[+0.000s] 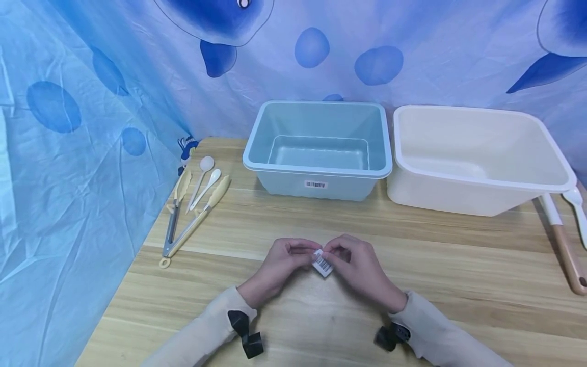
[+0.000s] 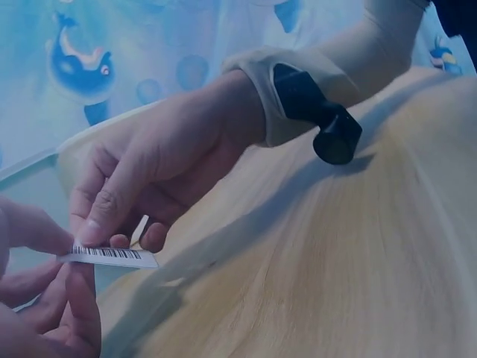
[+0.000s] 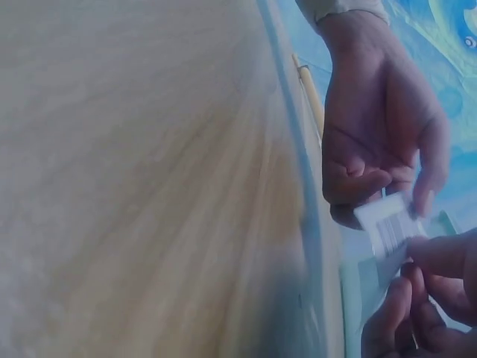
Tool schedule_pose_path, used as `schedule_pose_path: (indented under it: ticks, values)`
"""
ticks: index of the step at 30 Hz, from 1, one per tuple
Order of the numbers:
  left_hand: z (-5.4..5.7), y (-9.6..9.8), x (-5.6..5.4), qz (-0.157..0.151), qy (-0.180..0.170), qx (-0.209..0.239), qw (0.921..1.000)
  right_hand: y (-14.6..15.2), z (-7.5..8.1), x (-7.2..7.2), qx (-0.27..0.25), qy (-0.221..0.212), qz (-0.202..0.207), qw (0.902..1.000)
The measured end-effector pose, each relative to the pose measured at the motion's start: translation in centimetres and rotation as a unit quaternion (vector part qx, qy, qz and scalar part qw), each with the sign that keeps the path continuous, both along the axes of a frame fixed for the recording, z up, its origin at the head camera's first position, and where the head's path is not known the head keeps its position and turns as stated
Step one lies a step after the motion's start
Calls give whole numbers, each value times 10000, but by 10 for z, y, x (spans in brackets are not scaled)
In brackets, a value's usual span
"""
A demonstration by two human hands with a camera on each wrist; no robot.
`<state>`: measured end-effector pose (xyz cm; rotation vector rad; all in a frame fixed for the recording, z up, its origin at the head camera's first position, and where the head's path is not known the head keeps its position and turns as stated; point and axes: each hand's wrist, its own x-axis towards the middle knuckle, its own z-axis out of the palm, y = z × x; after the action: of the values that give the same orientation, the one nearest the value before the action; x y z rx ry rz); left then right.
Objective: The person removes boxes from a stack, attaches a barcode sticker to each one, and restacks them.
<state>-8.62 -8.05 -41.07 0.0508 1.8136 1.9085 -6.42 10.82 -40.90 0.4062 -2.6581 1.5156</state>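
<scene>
- Barcode label (image 1: 323,264) sits between the two hands, held over the wooden table (image 1: 206,300); left hand (image 1: 283,262) and right hand (image 1: 359,262) both pinch it, their fingertips covering parts of its edges.
- Beyond the hands stand a blue bin (image 1: 286,184) and, to its right, a white bin (image 1: 451,196), which hides part of a wooden-handled utensil (image 1: 566,252).
- Tongs (image 1: 219,191) and two spoons (image 1: 207,163) lie at the left.
- Only the head view shows both bins whole; the left wrist view shows the label nearly edge-on; the right wrist view shows the left palm.
</scene>
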Motion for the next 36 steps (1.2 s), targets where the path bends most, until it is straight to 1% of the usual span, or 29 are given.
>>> schedule_pose_path:
  ticks: [3, 8, 15, 19, 23, 27, 29, 30, 32, 33, 36]
  values:
    - [0, 0, 0, 40, -180, 131, 9997, 1, 1, 1, -56, -197, 114, 9997]
    - [-2, -1, 0, 191, -397, 162, 9989, 2, 0, 2, -112, -258, 232, 9993]
    - [-5, -2, -1, 339, -541, 126, 9979, 3, 3, 3, -184, -207, 477, 9985]
    - [-4, -5, -4, 347, -441, -43, 9984, 4, 5, 3, -247, -245, 612, 9975]
    - [-3, -10, -10, 316, -152, -480, 9982, 5, 7, 4, -329, -265, 690, 9967]
    - [-4, -17, -16, 263, 226, -956, 9948, 7, 8, 4, -423, -320, 677, 9963]
    - [-4, -20, -18, 193, 506, -1193, 9914, 8, 8, 3, -482, -412, 644, 9959]
    - [-4, -21, -18, 132, 711, -1317, 9886, 8, 8, 3, -507, -461, 623, 9957]
    - [-4, -23, -19, -31, 1196, -1579, 9802, 9, 8, 2, -561, -551, 587, 9952]
    - [-4, -24, -19, -123, 1473, -1733, 9737, 10, 8, 2, -594, -584, 574, 9949]
    - [-2, -25, -18, -358, 2236, -2166, 9497, 12, 10, 1, -682, -659, 570, 9939]
